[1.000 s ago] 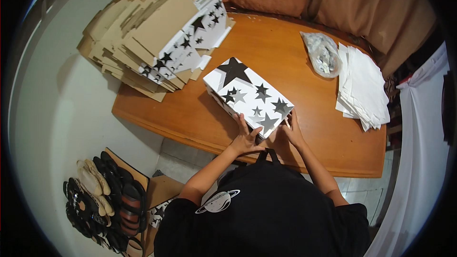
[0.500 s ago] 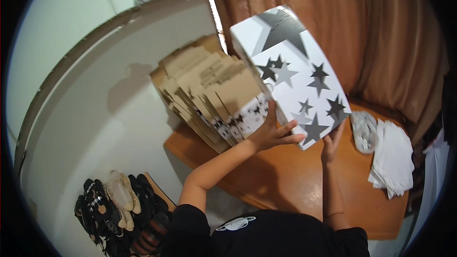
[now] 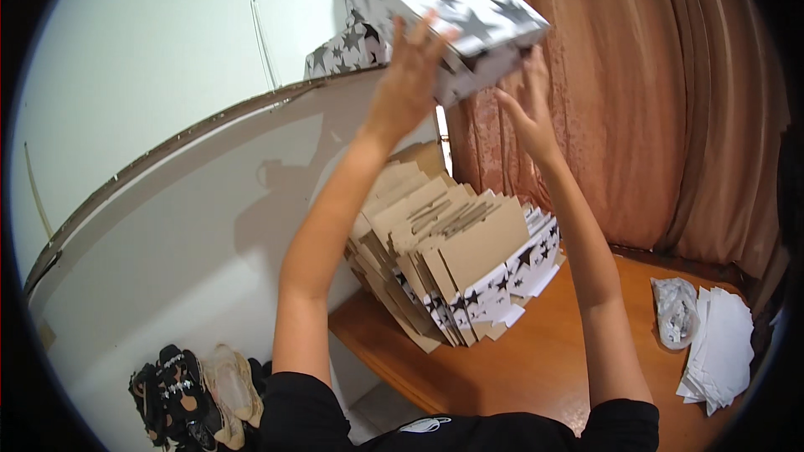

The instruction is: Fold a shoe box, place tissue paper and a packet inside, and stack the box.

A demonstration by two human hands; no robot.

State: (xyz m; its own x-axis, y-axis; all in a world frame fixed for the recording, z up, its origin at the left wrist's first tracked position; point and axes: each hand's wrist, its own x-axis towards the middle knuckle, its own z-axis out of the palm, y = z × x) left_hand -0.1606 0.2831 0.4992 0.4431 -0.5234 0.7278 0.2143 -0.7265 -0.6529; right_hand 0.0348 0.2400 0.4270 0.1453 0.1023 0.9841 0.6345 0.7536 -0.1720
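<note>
Both arms are raised and hold a white cardboard box (image 3: 479, 23) with grey and black stars, high at the top of the view. My left hand (image 3: 409, 75) grips its near left side, fingers spread along the edge. From below and the right, my right hand (image 3: 529, 109) supports the lower corner; some of its fingertips are hidden behind the box. Another star-patterned box (image 3: 339, 54) rests on top of the wall ledge (image 3: 226, 120), just left of the held one. Flattened brown cardboard boxes (image 3: 477, 251) with star-printed edges lean in a stack below my hands.
The orange-brown wooden table (image 3: 586, 360) carries the stack, a clear plastic bag (image 3: 675, 311) and white paper sheets (image 3: 718, 347). Brown curtains (image 3: 620, 117) hang behind it. Several pairs of shoes (image 3: 197, 393) sit low on the left, beside the white wall.
My hands have lifted the star-patterned box from above the table up to the height of the ledge. The view has tilted upward, so the stack and table sit lower.
</note>
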